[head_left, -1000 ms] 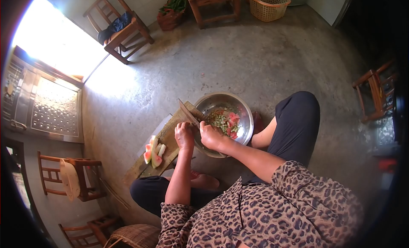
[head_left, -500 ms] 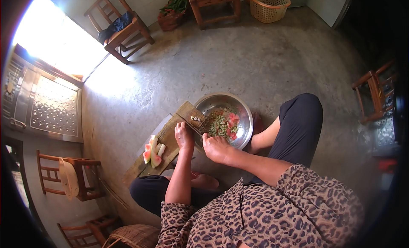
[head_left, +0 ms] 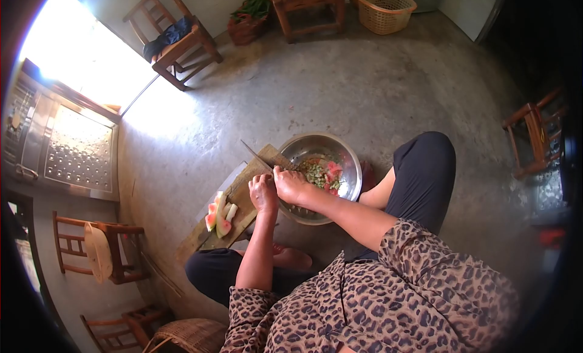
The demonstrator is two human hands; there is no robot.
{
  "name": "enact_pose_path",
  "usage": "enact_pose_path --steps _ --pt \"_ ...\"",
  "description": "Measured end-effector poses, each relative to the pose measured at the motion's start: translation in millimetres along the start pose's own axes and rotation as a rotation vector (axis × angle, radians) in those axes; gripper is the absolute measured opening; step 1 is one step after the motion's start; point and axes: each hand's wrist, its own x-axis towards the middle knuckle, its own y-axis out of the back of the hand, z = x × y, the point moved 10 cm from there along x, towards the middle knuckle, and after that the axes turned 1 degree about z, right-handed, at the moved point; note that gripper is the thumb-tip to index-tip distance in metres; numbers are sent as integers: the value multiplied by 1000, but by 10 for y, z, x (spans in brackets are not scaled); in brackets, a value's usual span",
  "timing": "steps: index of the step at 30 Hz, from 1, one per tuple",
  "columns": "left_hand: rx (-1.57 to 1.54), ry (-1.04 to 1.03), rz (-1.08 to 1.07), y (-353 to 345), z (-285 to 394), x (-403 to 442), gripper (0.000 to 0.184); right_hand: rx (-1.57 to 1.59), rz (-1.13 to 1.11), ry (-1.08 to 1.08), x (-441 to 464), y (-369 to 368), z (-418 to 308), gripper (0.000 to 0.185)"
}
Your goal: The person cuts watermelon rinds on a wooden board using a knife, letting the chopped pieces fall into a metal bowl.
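My right hand [head_left: 290,184] is wrapped round the handle of a long knife [head_left: 255,155], whose blade lies over the upper end of a wooden board [head_left: 244,202]. Beside it my left hand [head_left: 263,193] is closed on the board; what its fingers press on is hidden. Pieces of melon rind [head_left: 220,215] with pink flesh lie lower on the board. Just right of the board's end stands a metal bowl [head_left: 350,189] holding small green pieces and red chunks.
A chair [head_left: 176,45] with dark cloth, a red bag [head_left: 248,29] of greens and a yellow basket [head_left: 384,12] stand along the far side. Left are a chair with a hat [head_left: 98,253] and a wicker basket [head_left: 191,337]. My bent legs flank the board and bowl.
My right hand dipped right towards the bowl's rim, then came back left beside my left hand. The knife now reaches farther left over the board. My left hand has barely moved.
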Motion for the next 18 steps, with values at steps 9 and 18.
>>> enact_pose_path --steps 9,18 --pt "5 59 -37 -94 -149 -20 13 159 -53 -81 -253 -31 206 25" --pt "13 41 -74 -22 -74 -5 18 112 53 112 -527 183 -70 15"
